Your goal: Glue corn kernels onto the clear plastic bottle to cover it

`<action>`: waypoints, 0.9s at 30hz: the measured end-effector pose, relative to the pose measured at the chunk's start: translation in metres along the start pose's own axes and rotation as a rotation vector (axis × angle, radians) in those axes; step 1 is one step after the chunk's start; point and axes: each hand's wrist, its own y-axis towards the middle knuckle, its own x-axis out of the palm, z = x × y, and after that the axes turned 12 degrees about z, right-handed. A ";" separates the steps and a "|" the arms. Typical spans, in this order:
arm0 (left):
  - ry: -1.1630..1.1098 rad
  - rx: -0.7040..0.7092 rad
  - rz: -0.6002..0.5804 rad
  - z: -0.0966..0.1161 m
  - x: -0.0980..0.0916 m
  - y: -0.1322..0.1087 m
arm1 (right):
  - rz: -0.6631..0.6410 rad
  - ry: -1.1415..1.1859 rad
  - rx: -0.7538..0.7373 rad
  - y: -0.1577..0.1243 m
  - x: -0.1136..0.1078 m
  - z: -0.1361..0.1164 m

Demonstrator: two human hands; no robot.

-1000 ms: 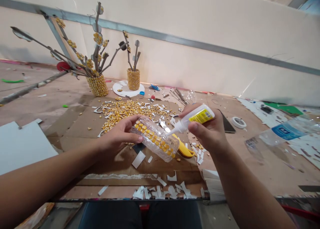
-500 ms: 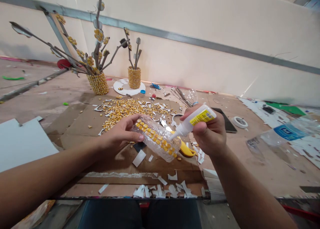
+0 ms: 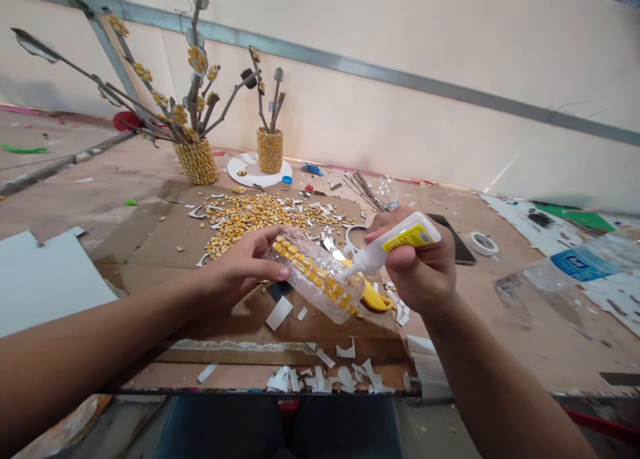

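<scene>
My left hand point(image 3: 240, 269) is closed round one end of a clear plastic bottle point(image 3: 320, 299) lying sideways, with rows of yellow corn kernels stuck along its top. My right hand point(image 3: 417, 265) grips a small white glue bottle with a yellow label point(image 3: 400, 239), its nozzle pointing down-left and touching the clear bottle's side near the kernels. A yellow tool point(image 3: 373, 302) lies under the bottle's far end.
Loose corn kernels point(image 3: 250, 215) are heaped on brown cardboard point(image 3: 150, 245) with white paper scraps around. Two kernel-covered pots with twig branches point(image 3: 200, 162) point(image 3: 270, 151) stand behind. A dark phone point(image 3: 457, 245), a tape roll point(image 3: 483, 243) and a large clear bottle point(image 3: 565, 272) lie right.
The glue bottle's nozzle has come down from just above the clear bottle onto its side. My left hand keeps the bottle in the same place.
</scene>
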 end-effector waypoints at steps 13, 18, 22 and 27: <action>0.014 -0.001 0.049 0.000 -0.003 0.000 | 0.003 -0.041 0.021 0.000 -0.004 -0.001; 0.004 -0.005 0.053 0.000 -0.002 0.000 | -0.001 -0.046 0.005 0.000 -0.006 -0.001; 0.001 0.001 0.036 0.001 -0.002 0.000 | 0.006 -0.053 -0.007 0.000 -0.006 -0.002; -0.019 0.013 0.013 0.000 -0.002 0.002 | 0.034 -0.047 -0.003 0.001 -0.003 -0.005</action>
